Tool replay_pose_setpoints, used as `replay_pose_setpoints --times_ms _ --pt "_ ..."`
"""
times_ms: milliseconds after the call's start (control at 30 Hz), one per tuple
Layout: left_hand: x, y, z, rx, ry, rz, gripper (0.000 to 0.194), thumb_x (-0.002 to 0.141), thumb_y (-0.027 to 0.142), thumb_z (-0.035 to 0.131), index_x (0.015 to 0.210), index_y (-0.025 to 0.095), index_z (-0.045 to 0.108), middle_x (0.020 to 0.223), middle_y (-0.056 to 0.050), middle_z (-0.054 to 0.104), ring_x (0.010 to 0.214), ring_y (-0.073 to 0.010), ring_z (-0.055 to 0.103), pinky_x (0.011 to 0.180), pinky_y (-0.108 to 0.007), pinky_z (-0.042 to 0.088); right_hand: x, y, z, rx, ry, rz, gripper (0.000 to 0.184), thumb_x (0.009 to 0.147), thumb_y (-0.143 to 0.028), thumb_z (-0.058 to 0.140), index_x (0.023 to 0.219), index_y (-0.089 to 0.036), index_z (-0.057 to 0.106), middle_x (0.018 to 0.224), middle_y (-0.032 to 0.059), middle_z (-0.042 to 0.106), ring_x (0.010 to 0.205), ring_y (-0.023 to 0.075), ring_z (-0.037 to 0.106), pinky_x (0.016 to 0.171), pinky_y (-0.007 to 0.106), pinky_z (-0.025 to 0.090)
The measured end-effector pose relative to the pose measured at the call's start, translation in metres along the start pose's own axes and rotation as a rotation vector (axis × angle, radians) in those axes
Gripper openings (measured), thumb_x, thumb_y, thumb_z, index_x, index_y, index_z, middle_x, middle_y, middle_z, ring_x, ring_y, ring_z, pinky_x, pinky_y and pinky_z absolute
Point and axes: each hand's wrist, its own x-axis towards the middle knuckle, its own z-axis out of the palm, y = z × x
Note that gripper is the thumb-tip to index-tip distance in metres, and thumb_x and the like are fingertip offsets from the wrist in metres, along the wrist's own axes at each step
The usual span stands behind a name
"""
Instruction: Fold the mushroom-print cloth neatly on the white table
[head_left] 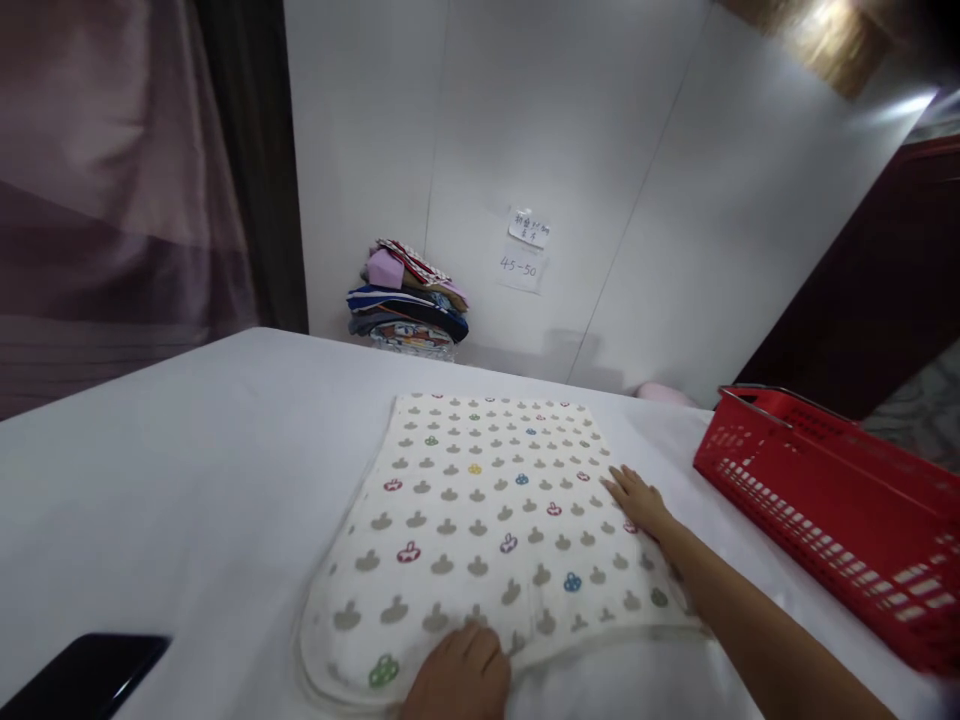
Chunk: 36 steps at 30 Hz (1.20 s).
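A white cloth printed with grey and coloured mushrooms lies spread on the white table, with rounded corners and a pale bound edge. It looks layered, and its near edge curves inward. My left hand is at that near edge, fingers curled together on the fabric; the fingertips are hidden. Along the cloth's right side, my right hand rests flat with its fingers spread.
To the right stands a red plastic basket. A black phone lies at the near left. Folded fabrics are stacked at the back, before a wall with paper labels. A curtain hangs at left.
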Motion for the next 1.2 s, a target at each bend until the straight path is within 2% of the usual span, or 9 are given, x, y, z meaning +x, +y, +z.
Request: replay_pose_setpoints --times_ms 133,233,333,400,567,667,800,1033,1200 --pt "0.011 0.005 -0.020 -0.040 -0.126 -0.050 0.015 0.077 0.005 0.049 0.072 0.019 0.050 0.076 -0.001 0.057 0.071 -0.0163 0.051 0.065 -0.029 0.040 -0.053 0.049 0.009 0.026 0.033 0.061 0.058 0.091 -0.048 0.024 0.141 -0.020 0.034 0.148 0.0048 0.028 0.137 0.0213 0.020 0.109 0.042 0.023" --pt "0.019 0.008 -0.039 -0.089 -0.226 -0.076 0.015 0.082 0.007 0.045 0.074 0.018 0.052 0.078 -0.003 0.057 0.072 -0.0164 0.051 0.066 -0.029 0.039 -0.091 0.057 0.003 0.070 0.113 0.060 0.058 0.090 -0.045 0.028 0.138 -0.015 0.040 0.144 0.0068 0.037 0.135 0.0202 0.027 0.110 0.035 0.024" --pt "0.025 0.009 -0.048 -0.121 -0.283 -0.107 0.016 0.085 0.009 0.043 0.075 0.017 0.053 0.078 -0.003 0.057 0.072 -0.0163 0.050 0.066 -0.029 0.039 -0.127 0.038 -0.007 0.168 0.226 -0.007 0.055 0.089 -0.043 0.029 0.135 -0.017 0.044 0.142 0.0040 0.040 0.134 0.0200 0.029 0.110 0.035 0.025" --pt "0.027 0.009 -0.051 -0.120 -0.306 -0.119 0.017 0.087 0.012 0.041 0.076 0.017 0.053 0.078 -0.003 0.057 0.073 -0.0160 0.049 0.066 -0.029 0.038 -0.149 0.018 -0.010 0.257 0.243 -0.114 0.055 0.089 -0.046 0.026 0.130 -0.018 0.050 0.138 0.0041 0.046 0.132 0.0206 0.032 0.108 0.037 0.028" --pt "0.029 0.014 -0.057 -0.101 -0.319 -0.150 0.022 0.092 0.021 0.037 0.082 0.017 0.055 0.082 -0.003 0.058 0.077 -0.0156 0.050 0.069 -0.029 0.038 -0.189 -0.033 -0.009 0.383 0.095 -0.543 0.052 0.088 -0.054 0.030 0.117 -0.024 0.061 0.124 0.0046 0.058 0.127 0.0232 0.038 0.106 0.041 0.029" --pt "0.031 0.019 -0.061 -0.042 -0.336 -0.160 0.023 0.093 0.023 0.036 0.083 0.017 0.056 0.083 -0.003 0.059 0.078 -0.0158 0.050 0.070 -0.029 0.038 -0.198 -0.052 -0.008 0.319 -0.001 -0.717 0.047 0.088 -0.052 0.035 0.118 -0.026 0.060 0.125 0.0037 0.058 0.125 0.0247 0.040 0.106 0.045 0.028" --pt "0.033 0.025 -0.065 0.017 -0.359 -0.156 0.023 0.093 0.025 0.037 0.085 0.017 0.057 0.085 -0.003 0.059 0.080 -0.0163 0.050 0.072 -0.030 0.038 -0.198 -0.069 -0.008 0.283 0.061 -0.902 0.042 0.091 -0.044 0.037 0.118 -0.022 0.059 0.119 0.0076 0.059 0.114 0.0230 0.047 0.100 0.041 0.033" --pt "0.039 0.029 -0.068 0.033 -0.363 -0.234 0.023 0.093 0.027 0.038 0.085 0.018 0.057 0.084 -0.002 0.060 0.079 -0.0153 0.052 0.069 -0.028 0.039 -0.196 -0.089 -0.017 0.162 0.059 -0.933 0.035 0.094 -0.031 0.034 0.106 -0.022 0.065 0.103 0.0090 0.062 0.099 0.0227 0.050 0.087 0.037 0.039" --pt "0.041 0.034 -0.061 0.096 -0.347 -0.208 0.014 0.089 0.021 0.043 0.092 0.019 0.057 0.092 -0.003 0.061 0.084 -0.0173 0.053 0.072 -0.030 0.041 -0.188 -0.091 -0.016 0.324 0.070 -0.965 0.025 0.091 -0.021 0.042 0.096 -0.020 0.066 0.092 0.0064 0.064 0.090 0.0189 0.054 0.079 0.031 0.042"
